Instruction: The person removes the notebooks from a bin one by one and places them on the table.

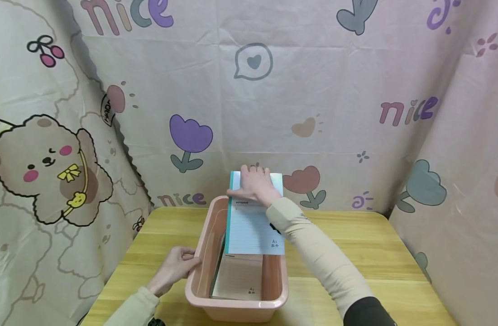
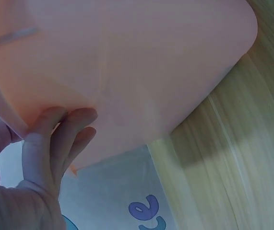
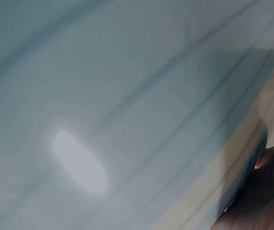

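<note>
A pink plastic bin (image 1: 237, 302) stands on the table, its left rim pinched by my left hand (image 1: 176, 267). In the left wrist view, the fingers (image 2: 62, 139) lie along the bin's outer wall (image 2: 141, 76) and the thumb goes over the rim. My right hand (image 1: 257, 184) grips a light blue notebook (image 1: 249, 231) near its far end, the thumb reaching its left edge. That notebook is over the bin and covers part of a beige notebook (image 1: 238, 278) lying inside. The lined blue cover (image 3: 127, 96) fills most of the right wrist view.
The wooden table (image 1: 338, 290) extends on both sides of the bin. A printed curtain (image 1: 249, 104) hangs right behind the table's far edge, with more printed cloth (image 1: 33, 253) at the left and right.
</note>
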{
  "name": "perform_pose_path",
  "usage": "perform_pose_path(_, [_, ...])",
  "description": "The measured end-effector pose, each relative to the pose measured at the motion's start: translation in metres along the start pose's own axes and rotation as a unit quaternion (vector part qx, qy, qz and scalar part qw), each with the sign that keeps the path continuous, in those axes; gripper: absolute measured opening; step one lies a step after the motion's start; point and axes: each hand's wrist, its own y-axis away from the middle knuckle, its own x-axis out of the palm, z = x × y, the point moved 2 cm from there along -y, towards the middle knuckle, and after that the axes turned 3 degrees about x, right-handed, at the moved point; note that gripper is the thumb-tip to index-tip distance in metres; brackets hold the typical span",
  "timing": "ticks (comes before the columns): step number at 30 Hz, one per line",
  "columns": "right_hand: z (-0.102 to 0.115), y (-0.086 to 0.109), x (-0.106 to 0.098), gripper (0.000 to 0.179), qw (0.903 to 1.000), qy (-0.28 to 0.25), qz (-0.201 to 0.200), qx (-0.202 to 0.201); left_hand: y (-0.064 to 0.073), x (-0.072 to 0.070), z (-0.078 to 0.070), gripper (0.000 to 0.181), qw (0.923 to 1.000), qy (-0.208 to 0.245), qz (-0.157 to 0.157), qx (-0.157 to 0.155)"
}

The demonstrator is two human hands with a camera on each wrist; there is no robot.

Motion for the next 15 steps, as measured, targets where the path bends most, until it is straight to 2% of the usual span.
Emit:
perform_pose_path(6, [-0.025, 0.005, -0.023, 0.067, 0.9998, 0.004, -0.018, 0.003, 0.001, 0.000, 0.001, 0.045, 0.9999, 0.001, -0.014, -0.003])
perform_pose_path(10, [-0.054, 0.010, -0.019, 0.068, 0.9997, 0.010, -0.019, 0.013, 0.002, 0.000, 0.001, 0.043, 0.9997, 0.001, -0.023, -0.007])
perform_pose_path(15, [-0.095, 0.013, -0.009, 0.067, 0.9993, 0.013, -0.015, 0.032, 0.004, -0.001, 0.001, 0.043, 0.9998, 0.004, -0.019, -0.002])
